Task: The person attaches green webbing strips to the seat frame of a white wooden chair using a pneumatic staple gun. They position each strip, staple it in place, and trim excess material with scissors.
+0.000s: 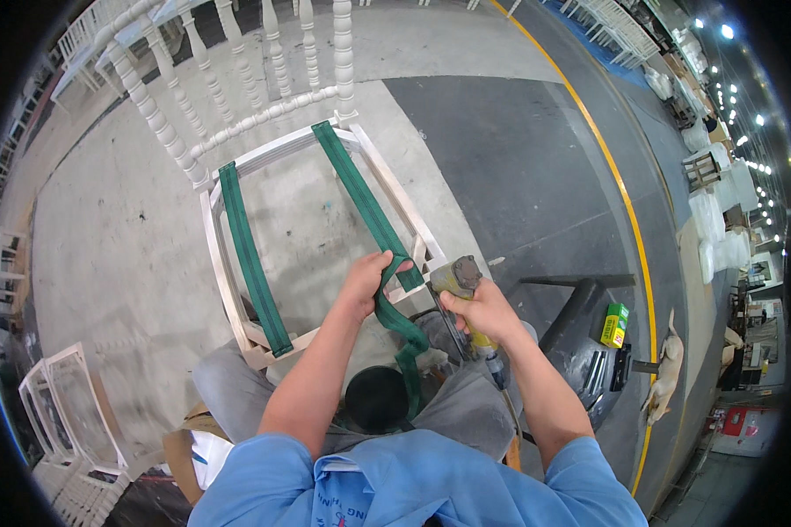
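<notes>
Hidden: the nose of the staple gun [462, 285] sat behind the right hand [485, 312], so its contact with the wood could not be made out; the lower end of the green webbing strap [371, 211] dropped out of sight between the knees.
Left hand [366, 283]: grip closed around the strap at the front rail, pulling it taut over the edge.
Right hand: grip wrapped fully around the yellow-handled staple gun, just beside the strap's front end.
Strap: ran from the back rail of the white chair frame [222, 290] to its front rail, on the frame's right side.
Second strap [251, 259]: lay parallel on the left side, spanning both rails.
Chair frame: rested tilted against the person's lap, its spindle back away from the person.
Green box [614, 325]: sat on a dark stand to the right, well apart.
</notes>
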`<state>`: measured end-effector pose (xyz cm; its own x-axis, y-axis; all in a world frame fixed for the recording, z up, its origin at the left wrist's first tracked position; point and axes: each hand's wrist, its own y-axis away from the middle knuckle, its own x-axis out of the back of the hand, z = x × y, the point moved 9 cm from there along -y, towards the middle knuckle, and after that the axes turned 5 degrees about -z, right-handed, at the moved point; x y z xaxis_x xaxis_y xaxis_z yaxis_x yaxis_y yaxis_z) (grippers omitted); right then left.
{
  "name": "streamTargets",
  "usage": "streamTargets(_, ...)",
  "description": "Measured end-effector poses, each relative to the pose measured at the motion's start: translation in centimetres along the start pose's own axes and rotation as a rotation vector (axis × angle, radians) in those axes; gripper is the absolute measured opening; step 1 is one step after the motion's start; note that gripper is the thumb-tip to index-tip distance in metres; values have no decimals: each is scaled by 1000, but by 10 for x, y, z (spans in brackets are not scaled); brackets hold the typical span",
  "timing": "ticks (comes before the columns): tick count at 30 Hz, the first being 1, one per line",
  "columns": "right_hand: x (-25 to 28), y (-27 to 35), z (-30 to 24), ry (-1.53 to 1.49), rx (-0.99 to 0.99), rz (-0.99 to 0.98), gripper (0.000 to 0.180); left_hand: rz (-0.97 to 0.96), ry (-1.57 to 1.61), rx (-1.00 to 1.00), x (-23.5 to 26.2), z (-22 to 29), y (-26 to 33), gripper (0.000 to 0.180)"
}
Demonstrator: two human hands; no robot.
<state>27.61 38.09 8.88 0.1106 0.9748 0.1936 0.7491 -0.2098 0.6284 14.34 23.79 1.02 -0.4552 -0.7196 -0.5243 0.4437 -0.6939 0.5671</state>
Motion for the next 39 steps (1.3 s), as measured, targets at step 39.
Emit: streamTargets(39, 63, 85, -26, -164, 127, 201, 26, 38, -517, -225, 7, -11, 2, 35)
